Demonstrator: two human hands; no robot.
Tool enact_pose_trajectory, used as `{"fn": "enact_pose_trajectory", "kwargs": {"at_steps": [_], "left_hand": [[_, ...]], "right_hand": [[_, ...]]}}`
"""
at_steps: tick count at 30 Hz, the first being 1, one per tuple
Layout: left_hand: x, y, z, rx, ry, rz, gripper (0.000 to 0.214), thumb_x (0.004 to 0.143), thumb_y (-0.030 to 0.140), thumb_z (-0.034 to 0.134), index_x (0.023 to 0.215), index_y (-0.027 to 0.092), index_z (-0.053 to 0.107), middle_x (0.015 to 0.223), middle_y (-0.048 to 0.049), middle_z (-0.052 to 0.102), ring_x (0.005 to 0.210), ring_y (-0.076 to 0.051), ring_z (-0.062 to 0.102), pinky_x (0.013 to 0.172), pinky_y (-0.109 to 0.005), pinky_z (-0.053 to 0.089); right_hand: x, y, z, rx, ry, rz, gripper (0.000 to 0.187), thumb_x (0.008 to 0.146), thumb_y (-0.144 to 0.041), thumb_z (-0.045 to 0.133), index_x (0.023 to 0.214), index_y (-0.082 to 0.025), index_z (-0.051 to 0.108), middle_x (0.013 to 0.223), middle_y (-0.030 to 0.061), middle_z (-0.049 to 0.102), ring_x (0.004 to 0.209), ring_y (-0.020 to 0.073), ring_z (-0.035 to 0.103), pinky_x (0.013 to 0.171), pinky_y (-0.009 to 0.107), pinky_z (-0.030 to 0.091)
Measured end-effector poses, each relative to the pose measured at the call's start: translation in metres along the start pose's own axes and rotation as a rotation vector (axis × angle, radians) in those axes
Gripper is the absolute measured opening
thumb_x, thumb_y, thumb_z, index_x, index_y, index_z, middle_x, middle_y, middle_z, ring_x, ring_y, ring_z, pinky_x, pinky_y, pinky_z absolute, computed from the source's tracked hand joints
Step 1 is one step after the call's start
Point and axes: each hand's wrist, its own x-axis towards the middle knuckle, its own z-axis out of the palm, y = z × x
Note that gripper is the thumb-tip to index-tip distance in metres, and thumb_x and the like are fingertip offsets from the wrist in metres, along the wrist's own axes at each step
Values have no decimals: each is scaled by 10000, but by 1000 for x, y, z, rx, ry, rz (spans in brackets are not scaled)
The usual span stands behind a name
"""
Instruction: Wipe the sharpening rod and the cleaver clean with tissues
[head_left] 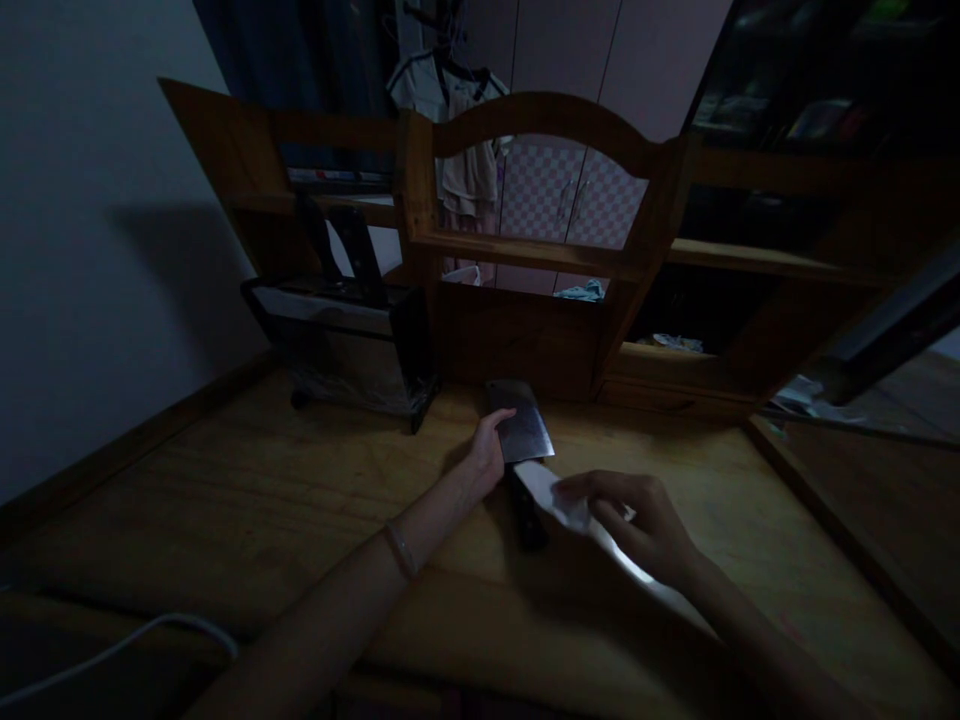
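A cleaver (523, 428) lies flat on the wooden desk (247, 500), its wide steel blade pointing away from me and its dark handle (527, 512) toward me. My left hand (489, 450) rests on the blade's left edge, fingers curled against it. My right hand (643, 522) is closed on a white cloth or paper (555, 495) that lies over the base of the blade, near the handle. The room is dim.
A black knife rack (341, 340) wrapped in clear plastic stands at the back left of the desk. Behind it rises a wooden shelf unit (540, 250) with small items in its cubbies. A white cable (112, 650) runs along the near left edge.
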Motion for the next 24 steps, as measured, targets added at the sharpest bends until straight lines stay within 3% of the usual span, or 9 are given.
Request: {"fn": "enact_pose_trajectory", "kwargs": {"at_steps": [3, 8, 11, 18, 24], "left_hand": [[-6, 2, 0, 21, -10, -57, 182, 757, 304, 635, 754, 123, 642, 621, -66, 660, 513, -165, 594, 551, -276, 475], [-5, 3, -2, 37, 26, -101, 222, 746, 337, 650, 652, 146, 585, 548, -52, 622, 449, -157, 555, 493, -272, 449], [-2, 2, -3, 33, 34, -118, 220, 727, 336, 666, 652, 150, 577, 550, -54, 620, 456, -167, 562, 498, -284, 457], [1, 0, -2, -13, 0, -63, 177, 728, 304, 666, 802, 147, 634, 675, -59, 672, 566, -188, 622, 614, -319, 512], [11, -4, -5, -8, 30, 28, 149, 737, 269, 655, 816, 143, 643, 667, -42, 663, 590, -175, 621, 676, -321, 522]], "right_hand": [[3, 5, 10, 6, 45, 12, 338, 938, -193, 453, 1196, -252, 663, 1195, 64, 691, 1061, 224, 668, 904, 370, 535], [5, 1, 36, -35, -167, -82, 444, 949, -147, 451, 1357, -303, 529, 1483, 38, 445, 1314, 227, 480, 1085, 391, 410], [6, -4, 41, -19, -199, -72, 507, 955, -102, 398, 1419, -301, 449, 1523, 34, 378, 1348, 215, 435, 1102, 368, 391], [7, -18, 25, 56, -246, -52, 483, 964, -135, 402, 1426, -268, 450, 1431, 60, 511, 1296, 230, 500, 1101, 395, 389], [7, -33, 19, 113, -352, -205, 405, 903, -121, 467, 1257, -239, 624, 1315, 59, 621, 1228, 241, 563, 1066, 385, 418]]}}
